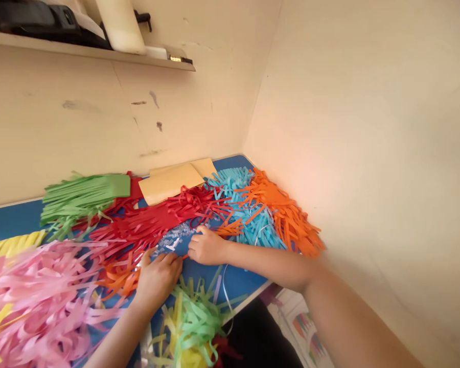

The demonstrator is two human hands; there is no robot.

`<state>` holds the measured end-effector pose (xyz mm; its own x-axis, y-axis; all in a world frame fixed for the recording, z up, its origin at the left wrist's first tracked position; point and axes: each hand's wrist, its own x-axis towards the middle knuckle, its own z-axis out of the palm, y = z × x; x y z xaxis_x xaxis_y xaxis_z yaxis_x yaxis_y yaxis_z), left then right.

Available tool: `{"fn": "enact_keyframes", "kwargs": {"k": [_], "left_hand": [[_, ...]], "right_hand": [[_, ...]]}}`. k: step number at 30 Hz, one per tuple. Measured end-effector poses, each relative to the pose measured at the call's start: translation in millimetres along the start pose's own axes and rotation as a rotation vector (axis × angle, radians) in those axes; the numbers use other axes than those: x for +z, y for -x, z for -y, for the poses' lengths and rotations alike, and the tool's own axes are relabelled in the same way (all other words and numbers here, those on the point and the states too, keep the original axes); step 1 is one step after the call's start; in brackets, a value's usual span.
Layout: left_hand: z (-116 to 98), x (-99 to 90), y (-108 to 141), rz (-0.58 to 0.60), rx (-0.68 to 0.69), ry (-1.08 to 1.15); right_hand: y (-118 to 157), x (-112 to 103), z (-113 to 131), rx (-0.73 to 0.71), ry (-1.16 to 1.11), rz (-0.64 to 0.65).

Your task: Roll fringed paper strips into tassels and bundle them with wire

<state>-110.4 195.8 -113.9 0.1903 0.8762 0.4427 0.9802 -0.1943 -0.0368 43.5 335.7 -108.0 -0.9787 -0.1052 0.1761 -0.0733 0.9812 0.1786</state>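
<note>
My left hand (159, 276) is closed on one end of an orange fringed paper piece (118, 276), whose strips spread out to its left. My right hand (207, 246) is closed too, a short way to the right, with orange strips (232, 228) fanning out beyond it. A thin twisted orange part (185, 256) shows between the two hands. Red fringed paper (149, 222) lies just behind them. In front of the hands is a bunch of light green and yellow strips (199, 317), with a white string (225, 286) beside it.
Pink strips (42, 301) and green fringe (86, 191) cover the left of the blue table (11, 220). Yellow-orange sheets (172, 184) lie at the back; blue fringe (258, 225) and orange fringe (291, 214) lie right, by the wall. A shelf (80, 51) hangs above.
</note>
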Motion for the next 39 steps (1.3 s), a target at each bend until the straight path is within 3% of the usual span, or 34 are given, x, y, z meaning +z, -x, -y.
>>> {"fn": "enact_keyframes", "kwargs": {"k": [3, 6, 10, 13, 16, 18, 21, 23, 25, 30, 33, 35, 39], "left_hand": [[1, 5.4, 0, -0.037, 0.015, 0.005], [0, 5.4, 4, -0.106, 0.009, -0.018], [-4, -28.7, 16, -0.245, -0.014, -0.073], [-12, -73.0, 23, -0.372, -0.024, -0.054], [-17, -105.0, 23, -0.404, 0.062, -0.037], [-19, -112.3, 21, -0.397, 0.068, -0.040], [-26, -110.4, 19, -0.427, 0.006, -0.014], [-33, -108.2, 18, -0.472, -0.067, 0.048], [-39, -107.7, 17, -0.500, -0.129, 0.117], [-34, -108.9, 19, -0.393, -0.079, 0.125], [-31, -112.0, 16, -0.365, -0.066, 0.126], [-35, -115.1, 12, -0.387, -0.100, 0.146], [-52, -116.3, 7, -0.444, -0.238, 0.313]], "right_hand": [[-6, -3, -1, -0.051, 0.008, 0.029], [-12, -12, 1, 0.055, -0.068, 0.076], [-11, -55, 19, 0.265, -0.312, 0.026], [-6, -92, 32, 0.430, -0.805, -0.131], [-11, -107, 37, 0.527, -1.551, 0.011], [-20, -103, 40, 0.618, -1.908, 0.089], [-29, -90, 51, 0.753, -2.171, -0.021], [-30, -85, 59, 0.782, -2.263, -0.114], [-26, -83, 65, 0.789, -2.329, -0.125], [-16, -87, 61, 0.732, -2.485, 0.045], [-15, -90, 58, 0.769, -2.473, 0.103], [-16, -91, 60, 0.830, -2.431, 0.046], [-17, -90, 69, 0.866, -2.352, -0.186]]}}
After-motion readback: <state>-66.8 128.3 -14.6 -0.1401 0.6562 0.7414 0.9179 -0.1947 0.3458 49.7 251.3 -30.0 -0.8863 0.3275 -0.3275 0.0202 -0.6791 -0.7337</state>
